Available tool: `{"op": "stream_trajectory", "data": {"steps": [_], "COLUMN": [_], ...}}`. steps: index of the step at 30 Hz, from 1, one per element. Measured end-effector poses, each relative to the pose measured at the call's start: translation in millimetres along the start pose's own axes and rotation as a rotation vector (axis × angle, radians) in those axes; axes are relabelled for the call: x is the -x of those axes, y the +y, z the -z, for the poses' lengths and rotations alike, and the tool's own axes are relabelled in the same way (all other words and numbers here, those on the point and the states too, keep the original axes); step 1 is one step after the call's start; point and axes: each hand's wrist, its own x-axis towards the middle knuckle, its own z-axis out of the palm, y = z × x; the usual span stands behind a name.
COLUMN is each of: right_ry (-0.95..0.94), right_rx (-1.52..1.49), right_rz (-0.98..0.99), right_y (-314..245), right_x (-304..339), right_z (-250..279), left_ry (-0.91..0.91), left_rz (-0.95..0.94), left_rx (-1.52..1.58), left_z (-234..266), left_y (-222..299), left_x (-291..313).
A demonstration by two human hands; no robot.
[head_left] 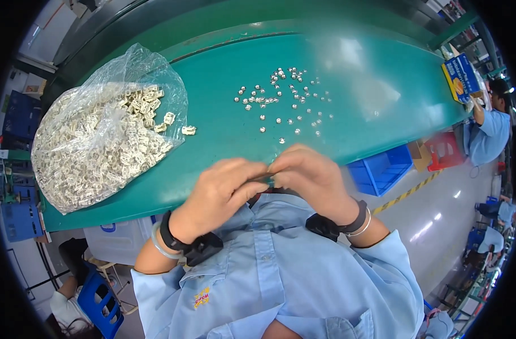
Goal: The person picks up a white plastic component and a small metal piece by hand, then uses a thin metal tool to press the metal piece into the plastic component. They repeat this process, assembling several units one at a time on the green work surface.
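Observation:
My left hand (227, 183) and my right hand (310, 174) meet at the table's near edge, in front of my body. The fingers of both are closed and pinched together around something small, which they mostly hide. Beyond them, many small shiny round metal pieces (262, 100) lie scattered on the green tabletop (218, 68). To the left rests a large clear plastic bag (108, 133) full of small cream-coloured plastic parts (150, 104). One loose cream part (188, 130) sits just outside the bag's opening.
A blue and yellow box (461, 78) stands at the table's right end, near a person in a blue shirt (489, 133). Below the right edge are a blue bin (382, 169) and a red stool (443, 152). A blue chair (99, 302) is at lower left.

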Motion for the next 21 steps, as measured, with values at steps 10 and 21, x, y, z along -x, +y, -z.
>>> {"op": "stream_trajectory", "data": {"steps": [10,21], "right_ry": [0.185,0.164], "right_rx": [0.126,0.186], "right_rz": [0.108,0.173], "right_y": [22,34], "right_x": [2,3], "right_z": [42,51], "left_ry": [0.127,0.099], "left_rz": [0.172,0.305], "left_rx": [-0.323,-0.257], "left_z": [-5,-1], "left_y": [-53,-40], "left_x": [-69,-77]}}
